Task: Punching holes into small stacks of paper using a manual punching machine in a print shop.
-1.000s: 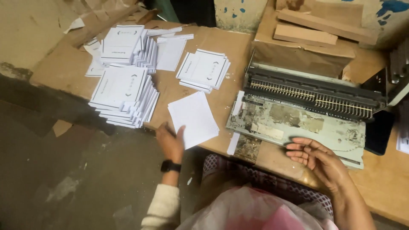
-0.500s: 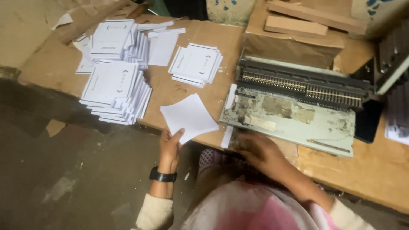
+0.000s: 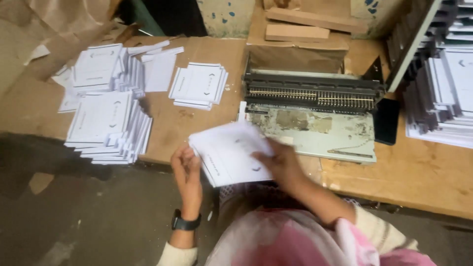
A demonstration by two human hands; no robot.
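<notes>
My left hand [image 3: 187, 172], with a black watch on its wrist, grips the left edge of a small stack of white printed sheets [image 3: 226, 152]. My right hand [image 3: 279, 160] holds the stack's right side with the thumb on top. The stack is lifted and tilted over the table's front edge, just in front of the metal punching machine [image 3: 310, 113]. The sheets look a little blurred.
Piles of white printed sheets [image 3: 106, 123] lie at the table's left, a smaller pile [image 3: 198, 84] further back. Stacked white booklets [image 3: 443, 93] fill the right side. Wooden blocks [image 3: 300, 27] rest on a cardboard box behind the machine. The wooden table [image 3: 419, 177] ends near me.
The view has shifted left. My right hand moved from the machine's front to the white sheets, and both hands have lifted them off the table.
</notes>
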